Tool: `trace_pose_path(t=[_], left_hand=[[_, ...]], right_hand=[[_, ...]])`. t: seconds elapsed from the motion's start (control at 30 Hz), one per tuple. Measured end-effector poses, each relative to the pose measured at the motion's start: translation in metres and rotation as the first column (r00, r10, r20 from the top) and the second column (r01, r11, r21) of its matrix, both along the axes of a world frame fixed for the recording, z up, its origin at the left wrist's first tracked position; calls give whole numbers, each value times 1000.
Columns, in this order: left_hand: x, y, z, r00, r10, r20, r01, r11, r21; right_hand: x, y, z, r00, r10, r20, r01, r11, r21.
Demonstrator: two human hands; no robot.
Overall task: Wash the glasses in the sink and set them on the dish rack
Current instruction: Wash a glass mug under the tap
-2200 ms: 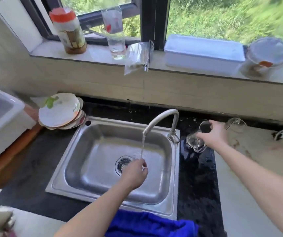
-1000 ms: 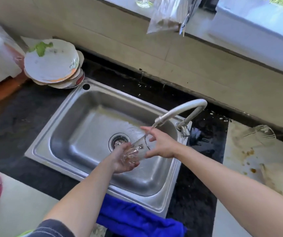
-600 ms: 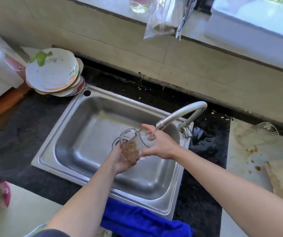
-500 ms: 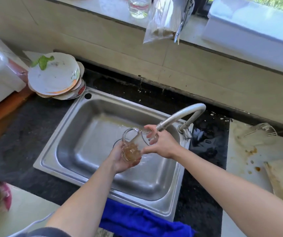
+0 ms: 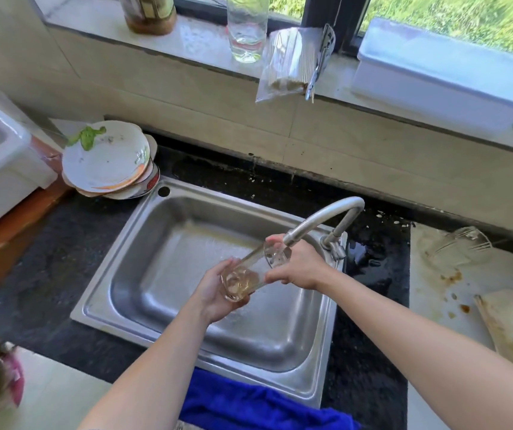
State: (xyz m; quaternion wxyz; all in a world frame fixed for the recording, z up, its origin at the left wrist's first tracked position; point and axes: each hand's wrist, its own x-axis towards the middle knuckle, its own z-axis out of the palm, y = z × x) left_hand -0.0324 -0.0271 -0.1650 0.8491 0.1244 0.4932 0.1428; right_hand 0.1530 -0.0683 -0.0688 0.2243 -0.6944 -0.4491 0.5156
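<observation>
Glass tumbler (image 5: 250, 271), we are tilting it under the mouth of the tap (image 5: 320, 217) above the sink (image 5: 168, 274), left hand (image 5: 214, 293) cupping its base, right hand (image 5: 298, 265) gripping its rim end, and we are fearing a slip on wet walls or a chip against the metal spout.

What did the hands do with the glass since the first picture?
The right hand took a glass from the counter right of the sink and carried it left, under the faucet. The left hand, which was empty under the water, now grips the glass's base; the right hand holds its rim end. The other glass on the counter and the stacked plates stayed put.
</observation>
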Motion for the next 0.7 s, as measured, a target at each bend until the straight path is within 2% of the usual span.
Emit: trace_pose_path(t=[0.1, 0.17, 0.27, 0.3, 0.37, 0.43, 0.5, 0.53, 0.6, 0.7], left_hand=[[-2, -1, 2, 999, 26, 21, -27, 999, 47], [-6, 1, 4, 1000, -26, -3, 26, 1000, 11], [-11, 6, 7, 992, -118, -49, 115, 992, -61], [-11, 5, 10, 990, -133, -37, 130, 989, -74], [-9, 4, 14, 992, -127, 19, 128, 990, -51], [-5, 3, 14, 997, -40, 65, 39, 999, 8], [-2, 4, 13, 999, 41, 36, -43, 997, 64], [-1, 5, 13, 999, 43, 10, -44, 996, 83], [-3, 6, 14, 999, 7, -51, -3, 997, 74], [-10, 8, 17, 986, -116, -117, 115, 993, -18]], right_hand=[[3, -2, 3, 998, -43, -47, 40, 996, -75], [8, -3, 8, 995, 66, -79, -73, 993, -96], [10, 0, 14, 970, 243, -7, -243, 969, -43], [8, 2, 13, 971, 237, 13, -237, 971, -17], [3, 6, 12, 992, 122, 25, -122, 992, 24], [-1, 8, 8, 999, -34, -9, 34, 999, 0], [-3, 8, 9, 988, -145, -57, 142, 988, -60], [-3, 7, 11, 986, -146, -78, 138, 986, -92], [2, 7, 16, 986, -50, -158, 21, 984, -176], [13, 8, 23, 959, -24, -282, -48, 968, -246]])
